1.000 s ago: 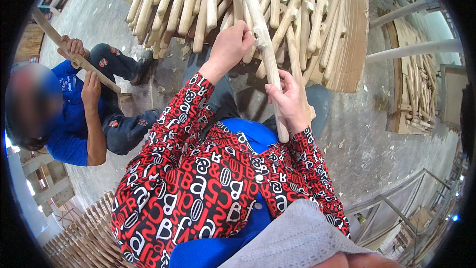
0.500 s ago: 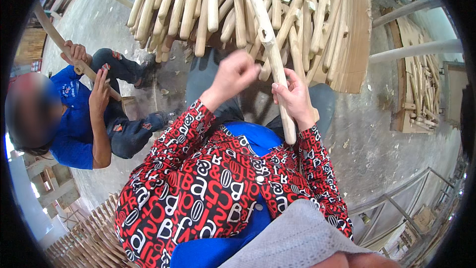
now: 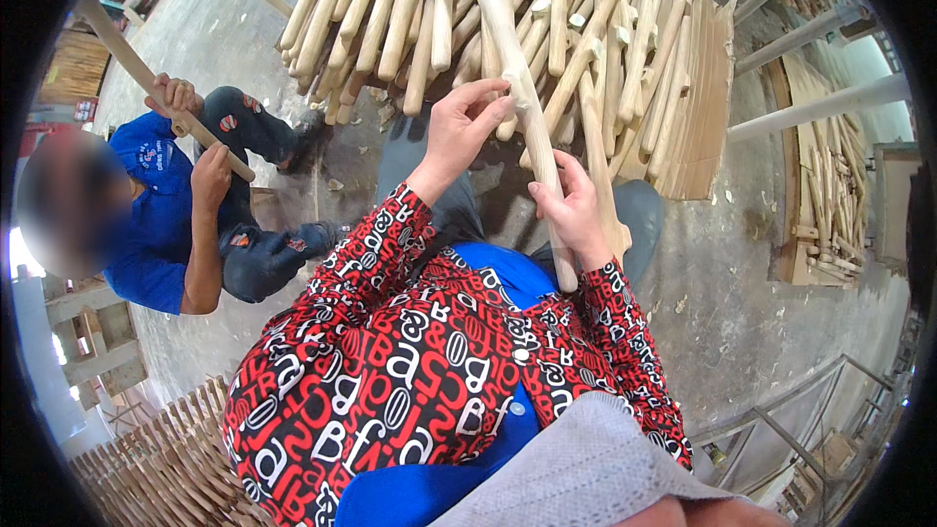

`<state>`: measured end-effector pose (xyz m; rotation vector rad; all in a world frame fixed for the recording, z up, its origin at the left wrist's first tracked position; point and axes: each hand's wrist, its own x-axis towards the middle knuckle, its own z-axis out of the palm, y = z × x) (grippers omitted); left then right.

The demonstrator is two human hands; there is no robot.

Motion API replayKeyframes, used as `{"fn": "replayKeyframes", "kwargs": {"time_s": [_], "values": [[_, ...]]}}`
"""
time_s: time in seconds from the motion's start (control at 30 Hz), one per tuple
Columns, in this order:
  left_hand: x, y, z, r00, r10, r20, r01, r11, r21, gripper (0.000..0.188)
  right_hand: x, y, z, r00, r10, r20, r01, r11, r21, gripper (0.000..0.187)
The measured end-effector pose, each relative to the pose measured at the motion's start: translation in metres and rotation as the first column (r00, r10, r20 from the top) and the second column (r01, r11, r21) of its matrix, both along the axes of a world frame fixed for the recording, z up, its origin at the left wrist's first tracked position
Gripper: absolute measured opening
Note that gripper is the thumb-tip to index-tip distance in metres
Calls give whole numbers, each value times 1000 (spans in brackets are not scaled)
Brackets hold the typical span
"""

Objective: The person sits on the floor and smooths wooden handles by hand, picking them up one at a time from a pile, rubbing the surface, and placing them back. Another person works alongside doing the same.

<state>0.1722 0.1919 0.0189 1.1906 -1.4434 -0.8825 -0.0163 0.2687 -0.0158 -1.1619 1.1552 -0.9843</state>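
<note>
A long pale wooden pole runs from the far pile down to my waist, slanting in front of me. My right hand grips its lower part, thumb on the near side and fingers behind. Beside the pole's knot, my left hand has its fingers and thumb drawn together, the fingertips touching the wood there. Whether anything small is pinched between them is hidden. To the right of my right hand a second wooden pole leans down against my leg, with a bump at its lower end.
A heap of similar poles lies ahead, partly on flattened cardboard. At left a co-worker in blue holds another pole. Grey rails and more stacked wood stand at right. Curved slats fill the lower left.
My left hand has shifted from a blurred fist left of the pole to the knot, its fingers now touching the wood. My right hand keeps its grip. The co-worker's lower hand has closed round their pole.
</note>
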Motion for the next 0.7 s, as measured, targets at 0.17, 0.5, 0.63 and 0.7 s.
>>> {"fn": "replayKeyframes", "kwargs": {"time_s": [0.17,0.5,0.63,0.7], "values": [[6,0,9,996,-50,-80,67,973,219,23,0,0,-4,964,-121,-235,37,942,-333,53],[3,-2,14,808,-93,-581,373,845,383,16,-8,-3,6,916,-192,-353,6,886,-464,52],[-10,8,14,948,-62,-312,152,950,274,11,0,-2,7,904,-165,-393,10,930,-368,52],[-24,26,24,938,-321,129,326,945,-22,7,1,-1,3,911,-196,-364,29,909,-416,51]]}}
